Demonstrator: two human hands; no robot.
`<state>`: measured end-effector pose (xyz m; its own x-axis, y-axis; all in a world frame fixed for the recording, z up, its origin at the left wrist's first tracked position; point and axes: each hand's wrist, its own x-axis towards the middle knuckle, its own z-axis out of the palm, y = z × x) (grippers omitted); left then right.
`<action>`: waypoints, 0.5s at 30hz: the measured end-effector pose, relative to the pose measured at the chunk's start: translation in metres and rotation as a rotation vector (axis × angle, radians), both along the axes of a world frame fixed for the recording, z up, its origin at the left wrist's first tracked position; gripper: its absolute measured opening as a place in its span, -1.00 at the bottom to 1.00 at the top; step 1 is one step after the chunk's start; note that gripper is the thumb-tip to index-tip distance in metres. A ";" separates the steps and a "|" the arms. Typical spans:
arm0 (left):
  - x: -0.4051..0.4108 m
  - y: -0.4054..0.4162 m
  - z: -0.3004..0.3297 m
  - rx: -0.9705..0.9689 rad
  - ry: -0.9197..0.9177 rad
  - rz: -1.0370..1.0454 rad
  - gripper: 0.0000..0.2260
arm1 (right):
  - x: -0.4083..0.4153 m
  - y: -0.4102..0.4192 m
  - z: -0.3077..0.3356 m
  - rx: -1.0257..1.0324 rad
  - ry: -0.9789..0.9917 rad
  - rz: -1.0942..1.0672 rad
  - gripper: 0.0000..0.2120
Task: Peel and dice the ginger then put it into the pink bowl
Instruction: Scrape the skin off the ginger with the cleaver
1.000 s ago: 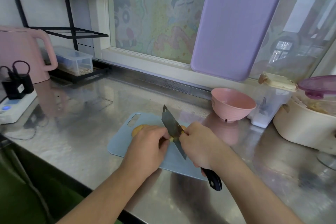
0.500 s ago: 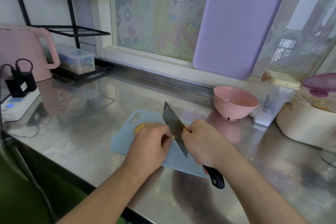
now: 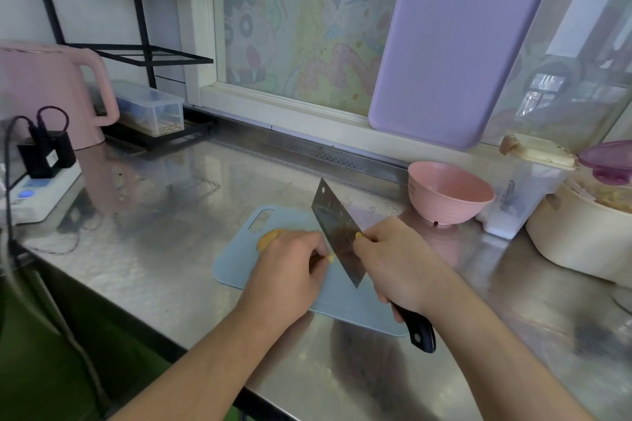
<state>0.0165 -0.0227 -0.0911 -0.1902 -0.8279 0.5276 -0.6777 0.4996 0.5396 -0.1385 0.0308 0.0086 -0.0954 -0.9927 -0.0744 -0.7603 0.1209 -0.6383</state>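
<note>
Two hands work over a pale blue cutting board (image 3: 239,270) on the steel counter (image 3: 143,215). A person's right hand (image 3: 396,263) is curled round the black handle of a cleaver (image 3: 337,232), its blade tilted and raised a little higher than a second ago. The left hand (image 3: 290,270) pinches a small piece of ginger (image 3: 330,258) just beside the blade; a larger piece (image 3: 268,237) lies on the board beyond the knuckles. A yellow fleck (image 3: 358,235) clings to the steel near the right thumb. Cutting appears under way between strokes. The pink bowl (image 3: 448,195) waits well apart to the right, seemingly without ginger.
</note>
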 end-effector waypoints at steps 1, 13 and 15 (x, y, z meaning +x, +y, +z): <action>0.000 0.000 0.000 0.005 0.001 0.002 -0.85 | 0.001 0.000 -0.001 0.009 0.001 0.004 -0.71; 0.001 0.001 0.001 0.018 -0.014 0.003 -0.77 | 0.011 -0.014 -0.020 -0.001 0.230 0.082 -0.80; 0.002 0.004 0.001 0.026 -0.037 0.007 -0.81 | 0.009 -0.012 -0.020 -0.015 0.220 0.084 -0.77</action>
<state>0.0183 -0.0189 -0.0902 -0.2032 -0.8429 0.4982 -0.7012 0.4804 0.5268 -0.1291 0.0190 -0.0116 -0.0248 -0.9986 -0.0463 -0.8883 0.0432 -0.4572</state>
